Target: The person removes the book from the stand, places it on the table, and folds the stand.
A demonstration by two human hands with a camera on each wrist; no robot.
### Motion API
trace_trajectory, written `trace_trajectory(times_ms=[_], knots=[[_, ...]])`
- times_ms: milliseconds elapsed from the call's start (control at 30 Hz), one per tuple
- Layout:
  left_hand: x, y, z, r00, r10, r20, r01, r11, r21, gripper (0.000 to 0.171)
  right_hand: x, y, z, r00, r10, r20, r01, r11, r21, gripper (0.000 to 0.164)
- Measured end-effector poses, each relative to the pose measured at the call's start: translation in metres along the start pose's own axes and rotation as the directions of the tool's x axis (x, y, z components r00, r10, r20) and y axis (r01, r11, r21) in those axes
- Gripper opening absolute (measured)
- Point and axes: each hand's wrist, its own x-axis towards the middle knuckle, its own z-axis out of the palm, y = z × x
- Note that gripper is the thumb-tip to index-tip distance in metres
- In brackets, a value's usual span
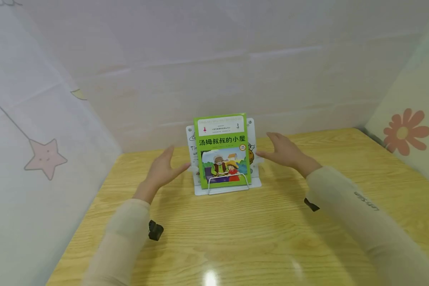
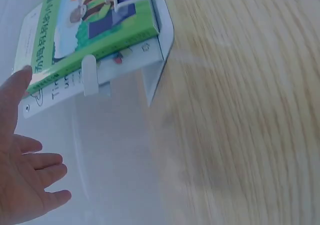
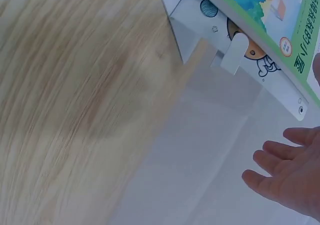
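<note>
A green children's book (image 1: 223,143) with a cartoon cover leans upright on a white book stand (image 1: 254,174), behind a white wire holder (image 1: 228,192) at its foot. On the book's left side my left hand (image 1: 161,169) is spread with its thumb pointing at the stand; in the left wrist view the thumb (image 2: 20,82) looks close to the book's edge, contact unclear. To the right of the stand my right hand (image 1: 285,151) is likewise spread, thumb toward the stand's edge. Neither hand holds anything. White side tabs (image 3: 235,53) stick out from the stand.
The stand is on a wooden table (image 1: 228,234) near its back edge. A pale cloth wall (image 1: 221,59) hangs close behind, with side walls bearing a star (image 1: 45,158) and a flower (image 1: 406,132). Black wrist straps (image 1: 155,230) hang below the sleeves.
</note>
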Motion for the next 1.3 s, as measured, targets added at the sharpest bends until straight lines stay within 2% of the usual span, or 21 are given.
trace_trajectory(times_ms=[167,433,600,767,900,1033,1167,1300], knots=[[0.005,0.011,0.005,0.997,-0.027,-0.072,0.014,0.985,-0.174,0.080,0.006,-0.008,0.006,0.997,-0.001,-0.075,0.010,0.994,0.109,0.080],[0.010,0.023,0.017,0.983,-0.061,-0.172,-0.009,0.926,-0.378,0.066,0.009,-0.023,0.016,0.992,0.046,-0.119,-0.014,0.967,0.256,0.071],[0.014,0.028,0.027,0.972,-0.079,-0.223,-0.030,0.893,-0.449,0.054,0.013,-0.026,0.023,0.986,0.076,-0.147,-0.022,0.942,0.335,0.066],[0.016,0.031,0.035,0.969,-0.082,-0.234,-0.050,0.861,-0.507,0.048,0.016,-0.025,0.031,0.982,0.101,-0.161,-0.024,0.905,0.424,0.062],[0.018,0.033,0.041,0.973,-0.096,-0.211,-0.036,0.837,-0.546,0.048,0.019,-0.025,0.038,0.978,0.127,-0.164,-0.034,0.878,0.477,0.058],[0.020,0.035,0.047,0.971,-0.140,-0.192,-0.001,0.806,-0.592,0.047,0.022,-0.027,0.044,0.978,0.138,-0.156,-0.041,0.862,0.506,0.056],[0.023,0.036,0.052,0.964,-0.179,-0.197,0.016,0.780,-0.626,0.045,0.022,-0.031,0.048,0.978,0.134,-0.162,-0.030,0.853,0.520,0.051],[0.026,0.038,0.055,0.951,-0.209,-0.226,0.018,0.770,-0.638,0.042,0.022,-0.032,0.049,0.976,0.134,-0.173,-0.019,0.839,0.544,0.048]])
